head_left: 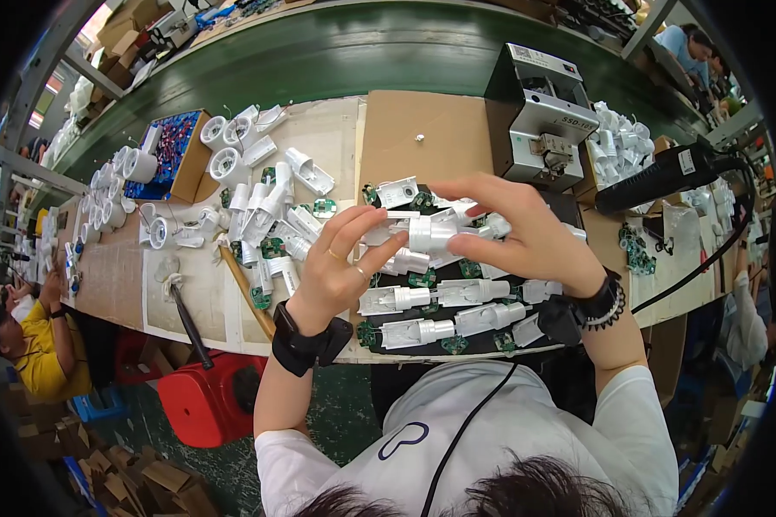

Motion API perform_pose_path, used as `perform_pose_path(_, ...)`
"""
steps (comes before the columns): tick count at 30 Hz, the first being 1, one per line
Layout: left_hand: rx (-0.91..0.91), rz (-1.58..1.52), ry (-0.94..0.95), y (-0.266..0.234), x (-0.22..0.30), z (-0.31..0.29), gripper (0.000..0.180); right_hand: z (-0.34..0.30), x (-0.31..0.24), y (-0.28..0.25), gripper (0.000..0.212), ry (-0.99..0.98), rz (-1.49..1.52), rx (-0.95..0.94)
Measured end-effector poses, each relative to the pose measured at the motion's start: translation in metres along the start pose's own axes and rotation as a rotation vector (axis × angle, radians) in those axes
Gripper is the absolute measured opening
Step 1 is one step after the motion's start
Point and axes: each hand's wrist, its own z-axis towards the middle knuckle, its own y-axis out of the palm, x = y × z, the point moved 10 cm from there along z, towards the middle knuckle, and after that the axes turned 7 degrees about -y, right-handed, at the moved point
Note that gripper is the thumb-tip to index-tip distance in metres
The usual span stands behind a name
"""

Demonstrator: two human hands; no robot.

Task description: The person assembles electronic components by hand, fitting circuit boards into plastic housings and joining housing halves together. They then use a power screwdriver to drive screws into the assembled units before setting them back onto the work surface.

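Observation:
Above the near part of the bench I hold a white plastic housing [433, 233] with a wide round collar. My left hand [341, 263] is closed on its left end with bent fingers. At its right end, my right hand [530, 233] has the thumb and a finger against the collar, while the index finger stretches out above. Under my hands, rows of similar white housings [416, 333] with clear windows lie on a black mat. Small green circuit boards [454, 345] sit among them. My fingers partly hide the held housing.
A grey-black bench machine [539, 121] stands behind a cardboard sheet [422, 129]. To the left are piled white housings [263, 202], a blue-filled carton [172, 155] and a black-handled hammer [190, 323]. A black cylindrical tool [655, 181] hangs at right. A red stool [194, 405] stands below; co-workers sit both sides.

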Motion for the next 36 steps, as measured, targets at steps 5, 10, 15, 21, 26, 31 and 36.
perform_pose_path(5, -0.069, -0.033, -0.002, 0.008, -0.002, 0.003, 0.044, 0.004, 0.04, 0.043, 0.04, 0.139, 0.329, -0.076)
perform_pose_path(10, -0.095, -0.056, -0.072, 0.01, -0.016, 0.005, 0.045, 0.008, 0.054, 0.057, 0.041, 0.251, 0.399, -0.116)
perform_pose_path(15, -0.12, -0.134, -0.157, 0.013, -0.035, 0.007, 0.038, 0.022, 0.06, 0.059, 0.043, 0.287, 0.44, -0.148)
perform_pose_path(21, -0.285, -0.187, -0.276, 0.04, -0.06, -0.017, 0.032, 0.007, -0.032, -0.033, 0.048, -0.073, -0.168, 0.141)
perform_pose_path(26, -0.348, -0.138, -0.301, 0.053, -0.065, -0.022, 0.026, -0.036, -0.077, -0.083, 0.04, -0.154, -0.351, 0.215)
perform_pose_path(31, -0.353, -0.139, -0.353, 0.066, -0.063, -0.013, 0.02, -0.093, -0.091, -0.122, 0.033, -0.101, -0.504, 0.278)
perform_pose_path(36, -0.332, -0.145, -0.323, 0.074, -0.063, -0.011, 0.019, -0.167, -0.101, -0.18, 0.024, -0.204, -0.467, 0.628)
